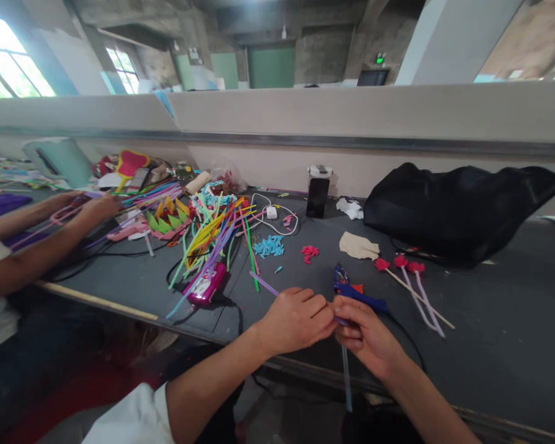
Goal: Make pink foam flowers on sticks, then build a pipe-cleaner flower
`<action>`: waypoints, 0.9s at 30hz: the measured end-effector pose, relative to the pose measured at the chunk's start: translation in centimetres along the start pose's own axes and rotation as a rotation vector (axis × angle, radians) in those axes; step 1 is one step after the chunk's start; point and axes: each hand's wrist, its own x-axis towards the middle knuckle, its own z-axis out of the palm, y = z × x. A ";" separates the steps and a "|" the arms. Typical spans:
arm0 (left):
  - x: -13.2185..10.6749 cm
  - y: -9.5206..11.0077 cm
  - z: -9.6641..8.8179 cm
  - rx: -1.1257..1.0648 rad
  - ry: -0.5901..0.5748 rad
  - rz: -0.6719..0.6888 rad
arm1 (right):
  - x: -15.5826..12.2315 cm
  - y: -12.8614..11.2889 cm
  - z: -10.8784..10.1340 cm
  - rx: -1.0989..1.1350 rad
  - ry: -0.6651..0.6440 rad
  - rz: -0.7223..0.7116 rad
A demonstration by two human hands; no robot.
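Observation:
My left hand [298,322] and my right hand [367,336] meet in front of me near the table edge, both with closed fingers. They pinch a purple pipe cleaner [264,283], whose one end sticks out to the left past my left hand. A short purple piece also shows between the fingertips; whether it is the same stem is hidden. Just beyond my right hand lies a blue glue gun [358,296]. Below the hands a pale translucent stick [346,379] points down past the table edge, its upper end covered.
Three stems with red flower heads [400,262] lie right, before a black bag [462,209]. Ahead are blue pieces [269,246], red pieces [309,251] and a phone [317,197]. Left are bundled pipe cleaners [208,240], a magenta device [208,288] and a co-worker's arms [41,240].

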 end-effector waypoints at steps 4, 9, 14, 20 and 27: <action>0.0 0.3 0.8 -0.012 0.085 -0.002 | 0.0 0.1 0.3 0.022 -0.014 -0.023; 0.2 0.3 0.8 -0.039 0.115 -0.002 | -0.1 0.0 0.5 0.051 -0.017 -0.022; 0.1 0.5 0.9 -0.245 0.077 -0.118 | -0.5 0.0 0.8 0.053 0.027 -0.068; 0.5 0.8 1.0 -0.760 0.074 -0.556 | -0.5 0.4 1.0 -0.080 0.034 -0.220; 0.9 -0.6 0.4 -1.655 -0.322 -1.197 | 0.1 0.3 0.4 -0.696 0.094 -0.563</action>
